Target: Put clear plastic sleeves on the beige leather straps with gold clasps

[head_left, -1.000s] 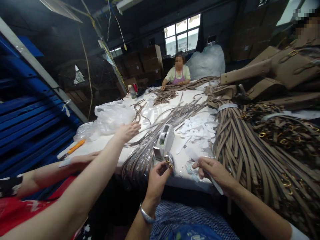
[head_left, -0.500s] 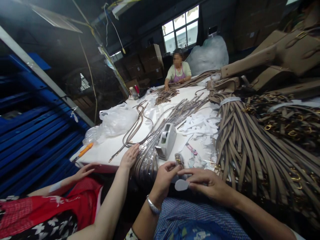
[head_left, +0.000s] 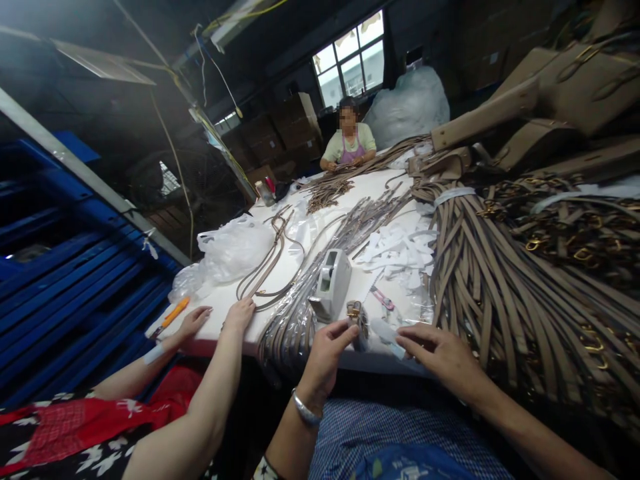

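My left hand, with a silver bangle on its wrist, pinches the end of a strap with a gold buckle at the near table edge. My right hand lies just right of it, fingers curled on a pale oval piece beside the buckle. A grey tape dispenser stands just behind both hands. Clear-wrapped straps lie to the left of it.
A co-worker's two hands rest on the white table's near-left edge by an orange knife. Heaps of tan straps fill the right side. White paper pieces and a plastic bag lie mid-table. Another person sits at the far end.
My right hand carried the pale piece from my lap up to the buckle end. The co-worker's outstretched arm drew back to the table's near edge. The view tilted slightly.
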Motion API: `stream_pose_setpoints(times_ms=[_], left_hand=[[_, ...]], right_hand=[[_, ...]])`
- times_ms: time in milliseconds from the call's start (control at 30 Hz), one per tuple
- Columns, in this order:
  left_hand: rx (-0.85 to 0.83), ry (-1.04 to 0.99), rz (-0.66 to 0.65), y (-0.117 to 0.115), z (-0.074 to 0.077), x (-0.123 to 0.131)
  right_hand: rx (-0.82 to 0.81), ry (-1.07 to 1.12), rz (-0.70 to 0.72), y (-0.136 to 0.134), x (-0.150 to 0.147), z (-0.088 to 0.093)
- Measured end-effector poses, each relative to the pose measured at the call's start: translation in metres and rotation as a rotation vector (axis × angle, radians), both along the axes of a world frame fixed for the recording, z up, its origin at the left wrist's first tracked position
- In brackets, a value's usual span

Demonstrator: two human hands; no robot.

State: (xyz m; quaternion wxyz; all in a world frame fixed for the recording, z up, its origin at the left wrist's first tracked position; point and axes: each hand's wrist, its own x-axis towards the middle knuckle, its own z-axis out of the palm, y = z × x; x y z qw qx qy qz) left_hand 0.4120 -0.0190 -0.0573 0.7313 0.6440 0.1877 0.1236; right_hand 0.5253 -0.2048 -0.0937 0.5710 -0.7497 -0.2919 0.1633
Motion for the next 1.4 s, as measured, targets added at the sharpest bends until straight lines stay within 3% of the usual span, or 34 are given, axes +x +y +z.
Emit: stream_pose_setpoints(times_ms=[167, 300, 500, 667, 767, 1100, 1267, 1400], left_hand=[[0.149, 0.006, -0.074, -0.014, 0.012, 0.004], [0.3, -0.003, -0.135, -0.02, 0.011, 0.009], [0.559, -0.005, -0.03, -0.011, -0.002, 0.016], [0.555, 0.037, -0.025, -0.004, -0.009, 0.021], [0.547, 0.039, -0.05, -0.004, -0.011, 0.024], [0.751, 0.024, 0.022, -0.01, -0.012, 0.021], [0.902, 0.15, 0.028, -0.008, -0.024, 0.025], [1.029, 0.206, 0.03, -0.008, -0.037, 0.027]], right_hand=[[0.009, -0.089, -0.002, 0.01, -0.002, -0.005], [0.096, -0.037, 0.037, 0.026, 0.001, -0.009], [0.324, 0.36, 0.202, 0.036, -0.002, -0.013], [0.423, 0.687, 0.22, 0.037, -0.012, -0.012], [0.467, 0.754, 0.158, 0.04, -0.015, -0.015], [0.419, 0.637, -0.023, 0.048, -0.012, -0.033], [0.308, 0.642, -0.033, 0.047, -0.012, -0.051], [0.287, 0.7, -0.023, 0.039, -0.02, -0.051]])
